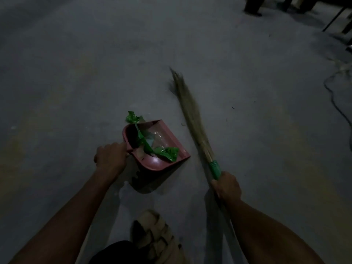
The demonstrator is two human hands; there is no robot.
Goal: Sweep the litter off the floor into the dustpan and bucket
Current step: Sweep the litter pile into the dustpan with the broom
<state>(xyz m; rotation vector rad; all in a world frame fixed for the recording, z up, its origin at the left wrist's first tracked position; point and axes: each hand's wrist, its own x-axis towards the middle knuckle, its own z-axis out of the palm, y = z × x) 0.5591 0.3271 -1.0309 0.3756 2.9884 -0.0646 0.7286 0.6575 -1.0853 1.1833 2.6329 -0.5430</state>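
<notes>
One head-worn view, looking forward and steeply down.

The wide-angle camera sits above the person's own arms, close over the floor; both forearms reach in from the bottom edge, and furniture legs lie far off at the upper right corner.

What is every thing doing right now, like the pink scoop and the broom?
dustpan: on the floor, holding litter
green wrapper: inside the dustpan, one end poking over its back rim
broom: bristles out on the floor, blurred
left hand: grips the dustpan handle
right hand: grips the broom handle
</notes>
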